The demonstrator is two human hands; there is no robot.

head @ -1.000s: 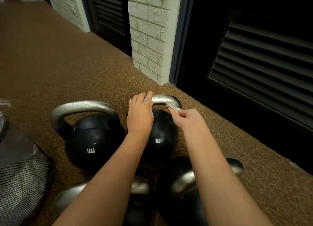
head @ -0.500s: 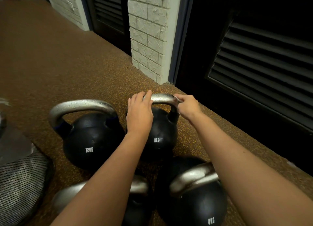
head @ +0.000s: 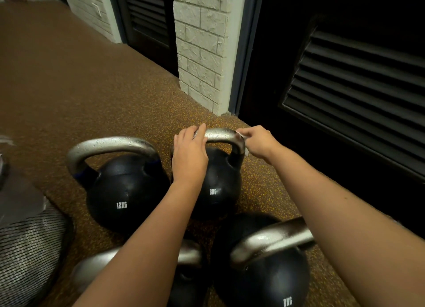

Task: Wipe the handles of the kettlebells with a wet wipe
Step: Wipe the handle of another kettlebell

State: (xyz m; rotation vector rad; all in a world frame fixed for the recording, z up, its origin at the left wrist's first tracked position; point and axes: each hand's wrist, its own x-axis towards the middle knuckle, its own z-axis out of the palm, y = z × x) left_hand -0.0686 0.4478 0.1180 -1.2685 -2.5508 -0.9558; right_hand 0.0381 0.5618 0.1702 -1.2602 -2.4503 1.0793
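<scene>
Several black kettlebells with silver handles stand on the brown speckled floor. My left hand (head: 189,152) grips the left end of the handle (head: 220,134) of the far 8KG kettlebell (head: 218,187). My right hand (head: 259,142) pinches a small white wet wipe (head: 241,135) against the right bend of that same handle. A 12KG kettlebell (head: 124,196) stands to the left. Another 8KG kettlebell (head: 264,272) sits near me on the right, and one more kettlebell (head: 186,281) lies mostly hidden under my left arm.
A black mesh basket (head: 30,256) stands at the lower left. A white brick pillar (head: 200,51) and dark louvred doors (head: 358,88) line the wall behind the kettlebells. Brown floor (head: 69,88) stretches away to the left.
My right hand has moved with the wipe from the inner side of the handle's right end up and around its outer bend. My left hand has stayed on the handle.
</scene>
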